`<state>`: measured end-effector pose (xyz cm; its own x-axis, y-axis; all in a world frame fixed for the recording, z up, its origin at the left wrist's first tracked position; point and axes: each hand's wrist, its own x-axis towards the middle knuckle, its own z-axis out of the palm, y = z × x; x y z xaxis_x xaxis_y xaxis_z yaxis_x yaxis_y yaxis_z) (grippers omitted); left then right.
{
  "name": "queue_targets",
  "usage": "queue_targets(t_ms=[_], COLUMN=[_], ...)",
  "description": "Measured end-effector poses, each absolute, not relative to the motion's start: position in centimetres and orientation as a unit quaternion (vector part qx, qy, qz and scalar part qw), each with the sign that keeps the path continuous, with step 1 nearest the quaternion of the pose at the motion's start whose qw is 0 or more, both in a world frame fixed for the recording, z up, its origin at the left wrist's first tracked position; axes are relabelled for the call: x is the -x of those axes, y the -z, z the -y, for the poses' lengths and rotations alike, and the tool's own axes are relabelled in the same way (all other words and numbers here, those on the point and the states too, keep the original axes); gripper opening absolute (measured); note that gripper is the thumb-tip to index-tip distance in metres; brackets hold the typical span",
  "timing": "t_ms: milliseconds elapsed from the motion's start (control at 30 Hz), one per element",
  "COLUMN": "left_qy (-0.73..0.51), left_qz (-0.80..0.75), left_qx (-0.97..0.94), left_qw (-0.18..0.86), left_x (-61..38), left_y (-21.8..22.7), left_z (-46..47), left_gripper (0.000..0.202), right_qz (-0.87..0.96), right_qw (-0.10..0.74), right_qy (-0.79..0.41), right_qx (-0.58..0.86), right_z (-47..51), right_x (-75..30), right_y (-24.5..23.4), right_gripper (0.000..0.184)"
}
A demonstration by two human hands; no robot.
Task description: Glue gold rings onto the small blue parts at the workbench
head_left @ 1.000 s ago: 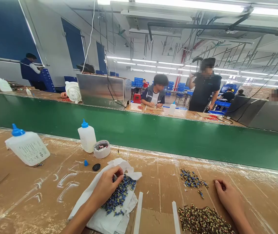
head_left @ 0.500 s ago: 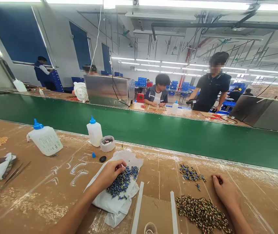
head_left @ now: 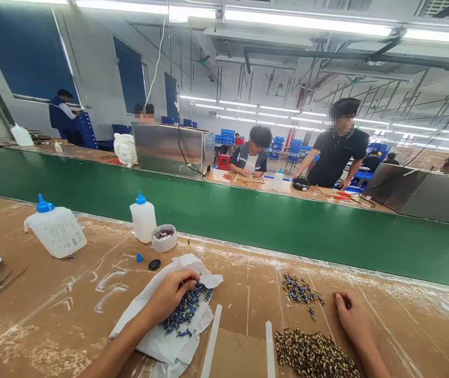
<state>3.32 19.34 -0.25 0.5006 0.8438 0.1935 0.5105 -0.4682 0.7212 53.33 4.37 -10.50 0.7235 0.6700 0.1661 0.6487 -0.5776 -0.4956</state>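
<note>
toward my bench's (head_left: 243,273) near edge, right of two white strips (head_left: 210,341), lies a heap of dark brown-and-yellow pieces (head_left: 313,352), packed thick. left of the strips, a rumpled white sheet (head_left: 177,357) carries the blue-and-yellow pieces (head_left: 183,317). my left hand (head_left: 171,291) is over the far side of that pile, thumb and forefinger drawn together at the tips; i can't tell whether a piece is between them. my right hand (head_left: 356,320) rests on the bench beyond the dark heap, fingers curled in and thumb against them; whether they hide anything i can't tell.

each blue piece is tiny and slim, so i judge it near weightless and fairly stiff, likely to roll or snag on its neighbours. i'd take one by the middle of its blue body with a light fingertip pinch, from the pile's loose rim; the sheet looks soft enough to drag along.

just left of my right hand is a smaller blue-and-yellow cluster (head_left: 301,289), one stray piece (head_left: 311,313) lying apart. nearer the far edge stand a tape roll (head_left: 164,243) and a blue-tipped squeeze bottle (head_left: 143,220), with the green belt (head_left: 248,215) beyond.
</note>
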Motion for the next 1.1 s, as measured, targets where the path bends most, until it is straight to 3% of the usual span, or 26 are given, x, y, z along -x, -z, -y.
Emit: queue_targets(t_ms=[233,433,767,1100], left_qy=[-0.276,-0.314,-0.267,-0.255], left_qz=[-0.437,-0.388,-0.301,-0.310], left_qx=[-0.788,-0.720,-0.687,-0.714], left_qw=[0.335,0.482,0.605,0.573], left_x=[-3.0,-3.5,-8.5,-8.5], left_y=[0.2,-0.5,-2.2,0.6], left_z=[-19.9,-19.5,-16.0,-15.1], left_gripper=[0.023,0.022,0.028,0.023], right_qz=[0.369,0.367,0.360,0.352], right_qw=[0.257,0.250,0.244,0.270], right_qy=[-0.027,-0.030,-0.020,-0.006], right_qx=[0.893,0.896,0.900,0.896], right_z=[-4.4,-4.4,-3.8,-3.5], right_x=[-53.9,-54.1,-55.0,-54.6], right_y=[11.1,11.2,11.8,10.9], right_gripper=[0.048,0.049,0.052,0.045])
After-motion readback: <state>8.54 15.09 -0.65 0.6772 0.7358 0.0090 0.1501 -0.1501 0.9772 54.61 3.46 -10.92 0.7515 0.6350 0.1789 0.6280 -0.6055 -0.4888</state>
